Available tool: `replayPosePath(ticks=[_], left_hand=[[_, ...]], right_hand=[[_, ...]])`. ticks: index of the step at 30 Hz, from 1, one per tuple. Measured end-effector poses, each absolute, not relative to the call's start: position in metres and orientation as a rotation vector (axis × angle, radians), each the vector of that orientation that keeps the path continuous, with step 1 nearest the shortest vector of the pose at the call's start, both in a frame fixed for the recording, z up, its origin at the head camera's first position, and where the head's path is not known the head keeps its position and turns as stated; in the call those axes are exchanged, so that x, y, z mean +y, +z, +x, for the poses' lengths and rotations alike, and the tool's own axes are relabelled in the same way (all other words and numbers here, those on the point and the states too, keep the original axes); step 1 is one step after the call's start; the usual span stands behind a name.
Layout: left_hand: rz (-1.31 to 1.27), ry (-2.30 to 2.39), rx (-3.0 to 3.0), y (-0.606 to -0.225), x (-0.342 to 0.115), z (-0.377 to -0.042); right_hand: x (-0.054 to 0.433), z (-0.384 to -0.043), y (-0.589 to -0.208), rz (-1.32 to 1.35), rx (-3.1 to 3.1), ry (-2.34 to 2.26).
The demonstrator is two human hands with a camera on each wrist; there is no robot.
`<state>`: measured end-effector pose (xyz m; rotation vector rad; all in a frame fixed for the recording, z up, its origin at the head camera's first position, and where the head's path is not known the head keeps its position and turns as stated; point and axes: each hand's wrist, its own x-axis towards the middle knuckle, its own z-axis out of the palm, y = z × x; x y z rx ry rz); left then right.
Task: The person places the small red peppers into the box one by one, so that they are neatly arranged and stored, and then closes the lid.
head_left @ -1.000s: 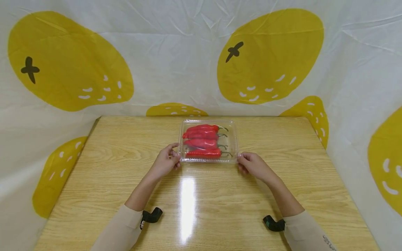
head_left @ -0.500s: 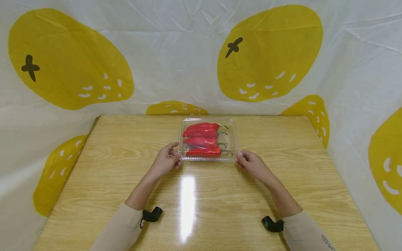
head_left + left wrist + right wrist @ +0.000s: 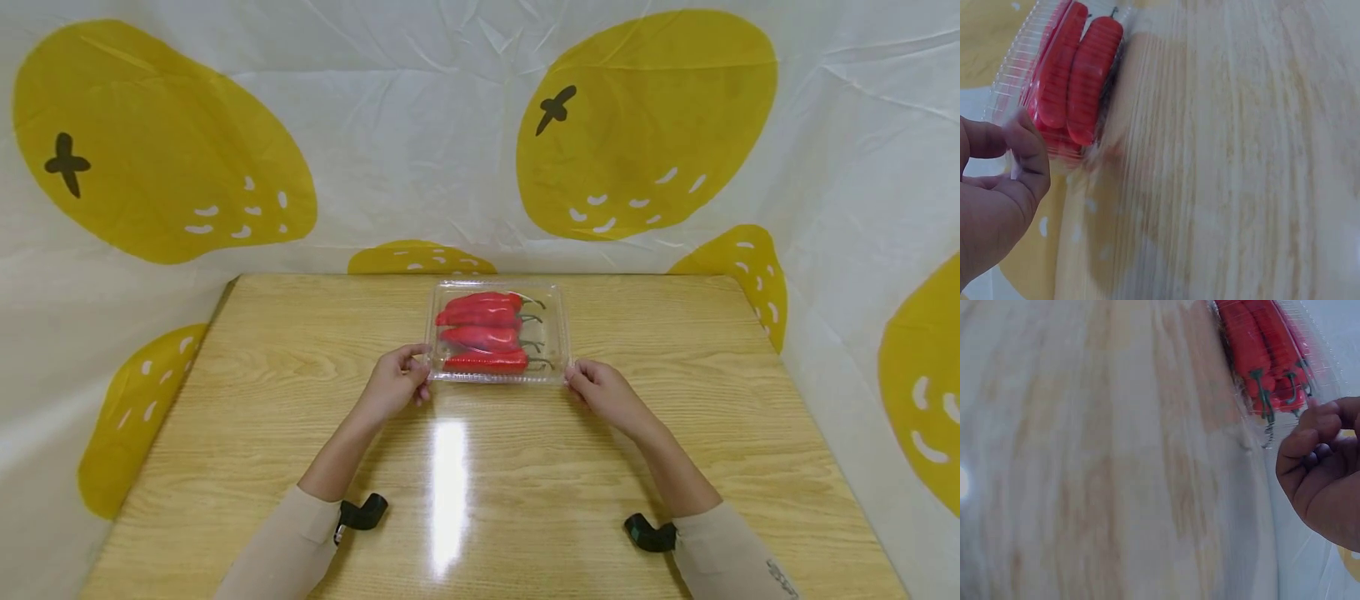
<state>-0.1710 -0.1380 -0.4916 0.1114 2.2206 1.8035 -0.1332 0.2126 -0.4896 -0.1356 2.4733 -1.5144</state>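
A clear plastic clamshell box [image 3: 555,333] with its lid down lies near the table's far edge. Several red peppers [image 3: 483,337] with green stems are side by side inside it, stems toward the right. My left hand [image 3: 393,383] pinches the near left corner of the box between thumb and fingers. At the near right corner, my right hand [image 3: 602,392] pinches the rim with thumb and curled forefinger. Both wrist views show the ribbed side of the box at the fingertips, left hand [image 3: 1004,181] and right hand [image 3: 1329,469] alike.
The wooden table [image 3: 525,483] reaches back to a white cloth [image 3: 420,167] printed with yellow fruit, which also hangs at both sides. A bright light reflection [image 3: 448,500] shows on the tabletop. Black wrist cameras [image 3: 651,533] jut inward from the sleeves.
The view has tilted slightly, so the box sits a little higher in it. Both hands keep their hold on the box corners, and the peppers lie as before.
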Motion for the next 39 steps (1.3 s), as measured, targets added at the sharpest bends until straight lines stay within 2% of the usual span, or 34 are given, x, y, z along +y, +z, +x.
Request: replayPosePath(ticks=[16,39], left_hand=[[0.073,1.936,2.082,-0.493,-0.139,-0.174],[0.115,1.926,2.144,-0.499,-0.143,-0.178]], right_hand=[[0.215,-0.132,-0.486,-0.028,2.423,-1.544],[0.213,-0.135,-0.497,-0.15,2.49,-1.514]])
